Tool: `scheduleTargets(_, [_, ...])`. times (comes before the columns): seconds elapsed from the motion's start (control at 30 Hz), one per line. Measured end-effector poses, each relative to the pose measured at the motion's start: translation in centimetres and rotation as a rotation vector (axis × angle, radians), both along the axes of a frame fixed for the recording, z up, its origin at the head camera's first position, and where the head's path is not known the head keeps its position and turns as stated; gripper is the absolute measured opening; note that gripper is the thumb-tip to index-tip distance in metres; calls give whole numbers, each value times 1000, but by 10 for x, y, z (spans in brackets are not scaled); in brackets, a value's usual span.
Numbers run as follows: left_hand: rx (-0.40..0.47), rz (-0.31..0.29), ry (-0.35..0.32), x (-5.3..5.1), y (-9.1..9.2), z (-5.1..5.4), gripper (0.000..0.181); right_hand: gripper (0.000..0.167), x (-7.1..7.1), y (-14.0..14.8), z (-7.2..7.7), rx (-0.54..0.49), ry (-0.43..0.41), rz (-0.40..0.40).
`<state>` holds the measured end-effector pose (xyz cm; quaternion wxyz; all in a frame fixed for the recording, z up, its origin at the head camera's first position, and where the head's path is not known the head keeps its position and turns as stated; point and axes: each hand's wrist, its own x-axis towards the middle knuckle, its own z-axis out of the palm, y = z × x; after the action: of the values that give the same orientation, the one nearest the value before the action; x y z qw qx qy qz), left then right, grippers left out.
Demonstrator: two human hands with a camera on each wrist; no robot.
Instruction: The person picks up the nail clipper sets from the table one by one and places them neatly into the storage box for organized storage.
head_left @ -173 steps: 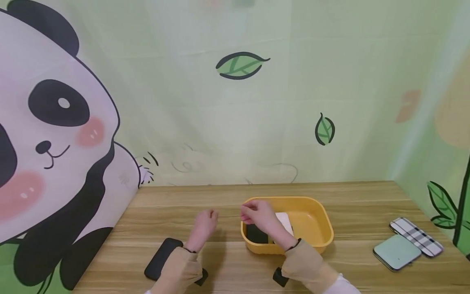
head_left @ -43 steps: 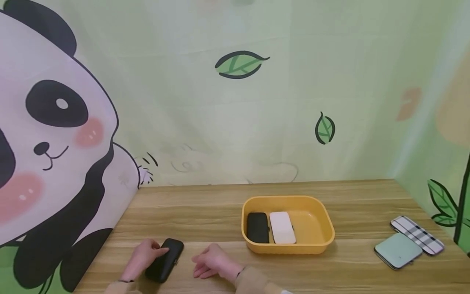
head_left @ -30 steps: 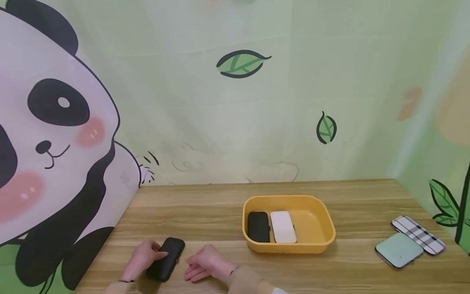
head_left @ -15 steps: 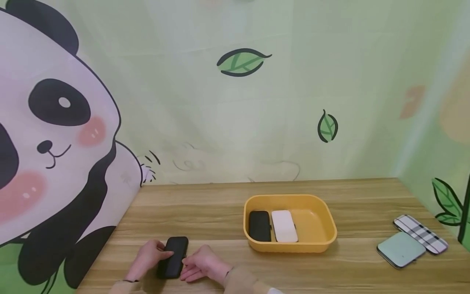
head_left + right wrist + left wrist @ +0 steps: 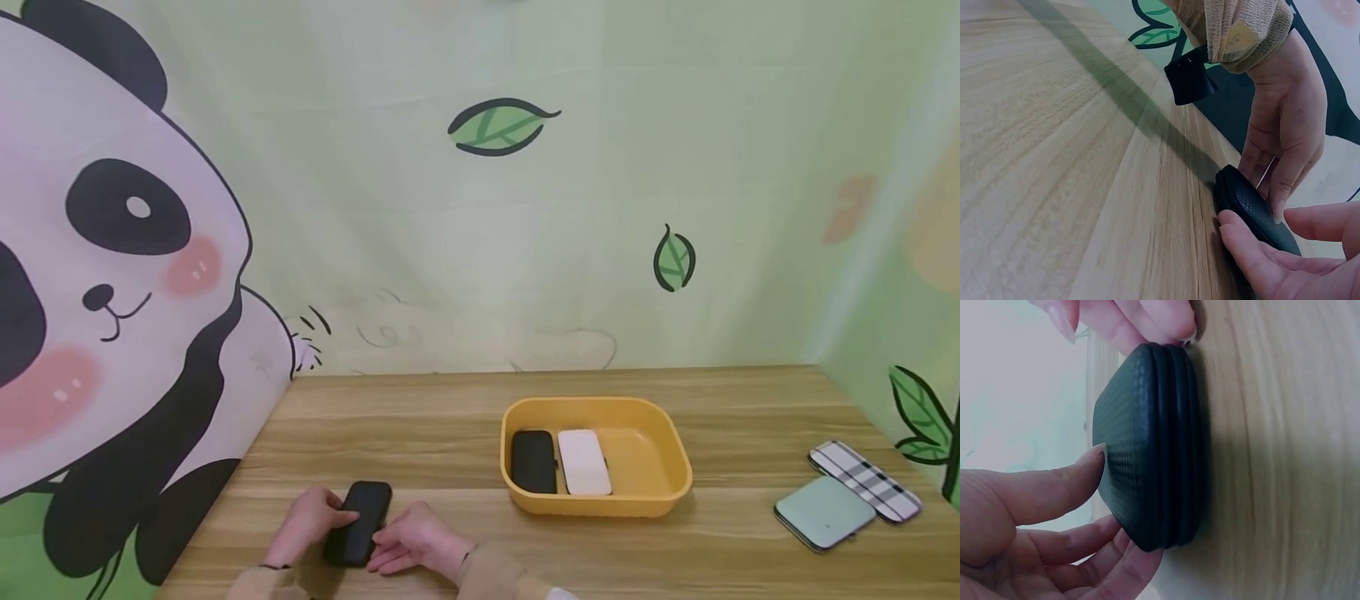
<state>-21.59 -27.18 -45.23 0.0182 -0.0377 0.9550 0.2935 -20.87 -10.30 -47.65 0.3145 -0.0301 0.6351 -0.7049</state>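
A black flat case (image 5: 365, 510) with rounded corners lies on the wooden table in the head view. Up close in the left wrist view, the case (image 5: 1132, 450) shows a dimpled lid and a ridged, layered edge. My left hand (image 5: 309, 521) holds it from the left, thumb on the lid and fingers along the side. My right hand (image 5: 423, 539) is at its right long side. In the right wrist view, fingers of the right hand (image 5: 1272, 272) touch the case's edge, while another digit stays raised above the lid. The case's clasp side is partly hidden by these fingers.
A yellow plastic basket (image 5: 596, 506) stands right of my hands. Inside it lie another black case (image 5: 534, 462) and a white case (image 5: 585, 462), side by side. Far right, a pale green case (image 5: 823, 512) touches or overlaps a plaid case (image 5: 870, 483).
Since the oldest frame, both hands have come to the black case on the left, the right one leaving the basket. The case has turned more upright and shifted slightly right.
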Motion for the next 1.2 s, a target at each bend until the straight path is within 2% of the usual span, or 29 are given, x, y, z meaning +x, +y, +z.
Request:
scheduleTargets(0.23, [36,15,-30,-2,1,0,29,9,-6,4,-1,7,-6,-24])
scheduleTargets(0.57, [51,20,-33,-7,7,2,30,8,-12,7,-2,-19,4,-91])
scheduleTargets(0.77, [84,27,-25,-8,11,4,30,9,-16,13,-1,-30,-1,-98])
scheduleTargets(1.0, [124,15,11,-9,16,-1,31,11,-19,18,-2,-25,-12,-108])
scheduleTargets(1.2, [170,13,14,-8,21,-5,29,11,-18,20,-4,0,-18,-134])
